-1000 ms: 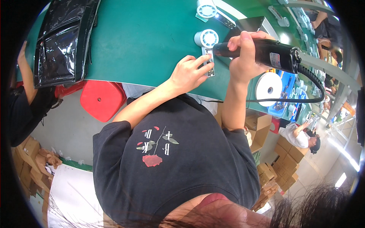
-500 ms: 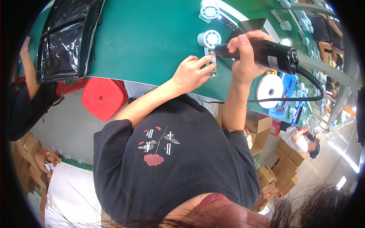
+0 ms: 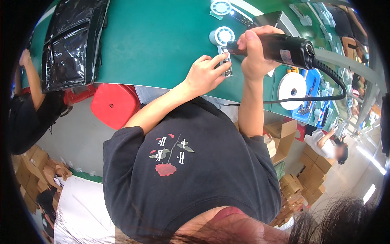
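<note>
A small handheld fan (image 3: 223,36) with a pale blue round head lies on the green table. Its handle seems to be uncovered, with parts showing inside. My left hand (image 3: 206,75) lies over that handle, its fingertips pressed on it and holding it down. In my right hand (image 3: 256,53) is a black corded electric screwdriver (image 3: 290,51), gripped around its body. The screwdriver's nose points left to the handle just below the fan head; whether its tip touches a screw is hidden. A second fan (image 3: 221,7) lies farther back.
Black plastic-wrapped goods (image 3: 69,49) sit at the table's left, beside a co-worker's arm (image 3: 34,81). A dark box (image 3: 276,20) stands behind my right hand. A white reel (image 3: 292,91) and blue tray (image 3: 312,87) are to the right. A red stool (image 3: 115,105) stands below the table edge.
The whole view has shifted slightly. My left hand still presses on the fan handle, and the screwdriver stays at it in my right hand, tilted about as before.
</note>
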Tool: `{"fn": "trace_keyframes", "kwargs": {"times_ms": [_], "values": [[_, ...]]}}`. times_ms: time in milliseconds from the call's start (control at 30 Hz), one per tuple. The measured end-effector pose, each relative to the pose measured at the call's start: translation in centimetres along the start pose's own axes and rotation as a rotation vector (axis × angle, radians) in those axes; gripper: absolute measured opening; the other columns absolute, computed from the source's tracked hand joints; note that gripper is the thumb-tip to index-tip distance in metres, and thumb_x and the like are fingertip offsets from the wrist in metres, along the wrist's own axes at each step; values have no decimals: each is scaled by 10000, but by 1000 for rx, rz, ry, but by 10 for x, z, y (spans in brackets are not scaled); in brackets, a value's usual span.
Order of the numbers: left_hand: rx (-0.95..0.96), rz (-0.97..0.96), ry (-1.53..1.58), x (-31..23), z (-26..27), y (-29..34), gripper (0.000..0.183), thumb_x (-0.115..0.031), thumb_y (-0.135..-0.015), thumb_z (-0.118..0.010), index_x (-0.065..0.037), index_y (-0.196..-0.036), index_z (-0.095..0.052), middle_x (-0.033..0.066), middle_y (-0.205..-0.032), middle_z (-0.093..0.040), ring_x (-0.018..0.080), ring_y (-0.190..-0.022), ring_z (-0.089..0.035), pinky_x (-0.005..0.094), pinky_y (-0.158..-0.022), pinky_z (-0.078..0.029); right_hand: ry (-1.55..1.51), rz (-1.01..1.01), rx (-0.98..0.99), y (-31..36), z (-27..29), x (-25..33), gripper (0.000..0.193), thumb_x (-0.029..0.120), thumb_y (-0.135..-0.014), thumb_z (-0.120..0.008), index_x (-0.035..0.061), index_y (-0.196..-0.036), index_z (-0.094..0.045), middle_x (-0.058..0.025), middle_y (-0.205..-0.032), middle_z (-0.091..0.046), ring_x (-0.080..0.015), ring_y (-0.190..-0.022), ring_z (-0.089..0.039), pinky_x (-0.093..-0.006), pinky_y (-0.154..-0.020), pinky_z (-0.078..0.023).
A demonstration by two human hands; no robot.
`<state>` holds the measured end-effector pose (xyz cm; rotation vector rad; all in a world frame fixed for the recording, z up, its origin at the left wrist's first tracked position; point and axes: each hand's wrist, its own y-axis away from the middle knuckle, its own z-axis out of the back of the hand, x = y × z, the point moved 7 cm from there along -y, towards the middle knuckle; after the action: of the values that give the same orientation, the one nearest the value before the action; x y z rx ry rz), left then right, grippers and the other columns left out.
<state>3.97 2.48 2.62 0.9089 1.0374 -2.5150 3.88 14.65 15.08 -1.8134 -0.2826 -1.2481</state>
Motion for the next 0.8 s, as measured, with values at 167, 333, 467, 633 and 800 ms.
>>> {"fn": "trace_keyframes", "kwargs": {"times_ms": [167,333,467,633,800], "values": [[0,-9,4,-2,1,-3,529,-164,-764,-885,-131,-1269,-730,96,-1284,-670,280,-782,-679,396,-786,-578,37,-2,-246,-6,26,32,317,-134,-876,-743,-16,-1138,-608,-99,-793,-696,-145,-609,-660,-282,-592,-573],[35,192,29,2,3,-14,474,-328,-874,-887,-149,-1293,-755,139,-1101,-717,278,-746,-698,392,-588,-540,-173,-133,-379,21,125,71,174,20,-969,-660,42,-1125,-587,-102,-751,-576,-201,-577,-570,-380,-612,-533],[107,329,-120,3,-8,-30,448,-418,-920,-835,-120,-1244,-749,125,-700,-697,354,-600,-712,443,-553,-540,47,-573,-275,90,176,33,205,-7,-951,-708,1,-1136,-619,-67,-753,-606,-172,-568,-586,-335,-574,-497],[297,447,-47,0,3,-40,318,-238,-924,-803,-87,-1193,-725,133,-712,-716,279,-584,-720,394,-564,-545,271,-975,-274,176,218,-13,163,38,-929,-784,4,-1018,-652,-29,-692,-603,-142,-527,-586,-291,-506,-454],[343,565,228,2,67,-72,367,0,-882,-712,-36,-1246,-730,25,-689,-641,76,-620,-650,303,-607,-531,179,-828,-427,191,227,-18,155,63,-941,-786,9,-1015,-662,-34,-691,-619,-127,-528,-592,-278,-506,-459]]}}
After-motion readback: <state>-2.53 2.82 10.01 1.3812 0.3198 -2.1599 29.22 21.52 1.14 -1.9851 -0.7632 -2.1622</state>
